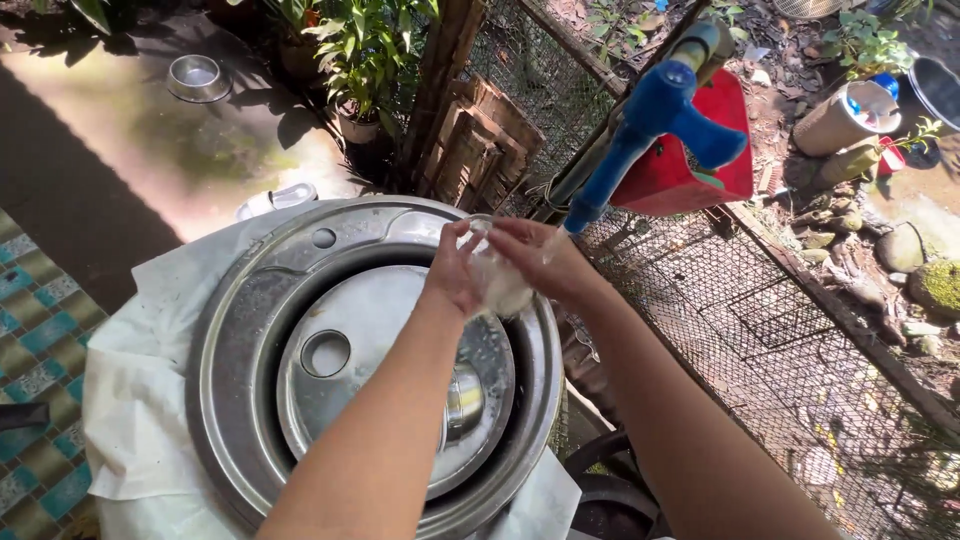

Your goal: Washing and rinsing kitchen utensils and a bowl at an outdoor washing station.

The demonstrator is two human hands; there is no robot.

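— Forearms come in from the bottom edge, nearest of all. What are the hands doing up at the top of them?

— Both are closed around one small clear thing, it looks like a glass (492,275), slick with water. Her left hand (452,272) cups it from the left side, fingers curled on it; the right hand (540,262) wraps over from the right, so the two hands nearly meet around it.

— Why hold it up there and not down in the basin?

— My guess is it sits right under the mouth of the blue tap (640,130), which slants down toward the hands. A thin run of water seems to reach the glass, though that is hard to make out.

— And below?

— A wide round metal basin (225,340) lies under the hands, probably to catch the run-off. Inside it rests a round metal lid (400,310) with a hole in it, and a small steel cup (463,398) shows beside the left forearm.

— What is the basin standing on?

— A white cloth or sheet (130,400) spread beneath it, over patterned floor tiles (40,340) at the left.

— Further out?

— A red plastic piece (690,160) behind the tap, wire mesh fencing (780,320) on the right, potted plants (365,60) behind, and a steel bowl (198,77) on the wet ground.
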